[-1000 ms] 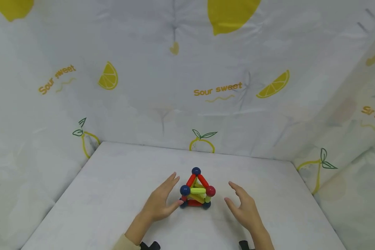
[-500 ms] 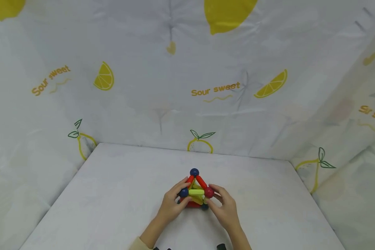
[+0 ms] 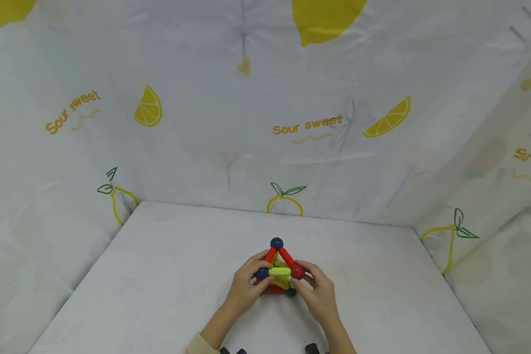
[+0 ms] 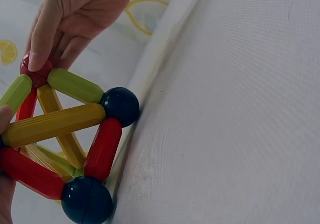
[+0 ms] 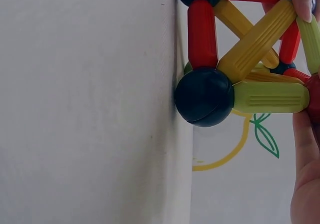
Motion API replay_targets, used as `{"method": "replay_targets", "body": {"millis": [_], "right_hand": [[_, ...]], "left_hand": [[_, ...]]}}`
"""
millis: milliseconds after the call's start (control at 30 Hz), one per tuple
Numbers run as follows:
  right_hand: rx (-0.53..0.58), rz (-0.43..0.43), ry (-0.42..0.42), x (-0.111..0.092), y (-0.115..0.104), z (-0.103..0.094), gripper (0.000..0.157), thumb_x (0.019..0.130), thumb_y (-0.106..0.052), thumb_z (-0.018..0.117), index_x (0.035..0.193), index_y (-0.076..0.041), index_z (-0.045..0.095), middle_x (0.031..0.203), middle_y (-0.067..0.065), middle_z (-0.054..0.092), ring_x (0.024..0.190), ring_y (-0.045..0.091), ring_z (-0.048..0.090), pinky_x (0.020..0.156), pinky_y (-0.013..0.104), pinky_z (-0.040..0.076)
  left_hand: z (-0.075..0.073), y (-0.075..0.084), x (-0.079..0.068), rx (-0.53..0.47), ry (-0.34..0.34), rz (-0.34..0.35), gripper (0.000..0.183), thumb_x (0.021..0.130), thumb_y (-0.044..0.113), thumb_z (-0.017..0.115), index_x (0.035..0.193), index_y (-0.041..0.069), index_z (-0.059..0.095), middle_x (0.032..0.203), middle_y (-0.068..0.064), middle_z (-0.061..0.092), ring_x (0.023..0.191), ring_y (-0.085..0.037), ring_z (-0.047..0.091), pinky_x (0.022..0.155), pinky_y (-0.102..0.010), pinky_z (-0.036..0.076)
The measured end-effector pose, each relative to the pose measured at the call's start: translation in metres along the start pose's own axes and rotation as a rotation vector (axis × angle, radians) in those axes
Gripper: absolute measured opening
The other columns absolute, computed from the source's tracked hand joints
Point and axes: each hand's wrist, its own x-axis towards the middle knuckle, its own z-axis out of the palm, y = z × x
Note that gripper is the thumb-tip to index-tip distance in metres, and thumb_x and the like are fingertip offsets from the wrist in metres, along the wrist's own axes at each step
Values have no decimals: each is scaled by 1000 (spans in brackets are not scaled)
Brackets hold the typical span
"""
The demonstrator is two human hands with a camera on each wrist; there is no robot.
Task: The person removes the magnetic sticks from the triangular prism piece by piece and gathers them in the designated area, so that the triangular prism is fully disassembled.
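Note:
A magnetic ball-and-rod frame (image 3: pixel 280 271) of red, yellow and lime rods stands on the white table, a blue ball (image 3: pixel 276 243) at its peak. My left hand (image 3: pixel 242 289) pinches the blue ball (image 3: pixel 262 273) at its upper left corner. On the other side, my right hand (image 3: pixel 320 294) grips the red ball (image 3: pixel 297 272) between thumb and fingers. The left wrist view shows a lower dark blue ball (image 4: pixel 87 200) against the tabletop; in the right wrist view another lower ball (image 5: pixel 204 97) does likewise. Fingers partly hide the held balls.
The white table (image 3: pixel 181 246) spreads around the frame. Behind it hangs a white sheet (image 3: pixel 203 167) printed with lemons and lettering. Black pieces (image 3: pixel 311 348) show near both wrists at the bottom edge.
Both hands came inward from either side of the frame and took hold of its blue and red corner balls. Over the last half second they have hardly moved.

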Motion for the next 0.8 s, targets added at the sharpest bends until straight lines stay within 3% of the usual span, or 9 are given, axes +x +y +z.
{"method": "replay_targets", "body": {"millis": [100,300,500,667,800], "right_hand": [[41,2,9,-1,8,2,41,73,10,74,112,6,62,110,19,66,102,32,64,81,34,56],[117,-6,7,-4,39,7,42,74,6,75,114,-3,64,114,13,66,106,21,64,85,21,53],[154,-28,-10,-4,44,5,42,77,4,74,116,-1,62,116,17,65,109,14,63,86,18,52],[176,16,-7,-4,45,5,41,77,4,73,116,0,63,116,17,65,109,2,60,85,16,51],[206,45,-3,-4,46,6,40,77,5,73,115,-1,63,116,16,66,109,1,61,85,16,51]], "left_hand": [[0,-6,-1,4,-14,21,21,85,19,71,105,14,64,138,-5,52,122,-26,55,87,-29,54],[-1,-6,0,33,-21,37,22,85,20,71,105,14,64,139,-6,52,122,-26,55,88,-28,53],[-2,-6,0,63,-21,71,22,85,17,70,105,12,63,138,-8,52,121,-27,56,87,-27,54],[-1,-8,0,98,-12,112,23,85,17,71,105,11,62,137,-10,53,119,-28,57,87,-28,54],[-1,-9,-1,99,-10,114,22,85,18,71,105,12,63,137,-10,53,119,-28,57,87,-27,54]]}}
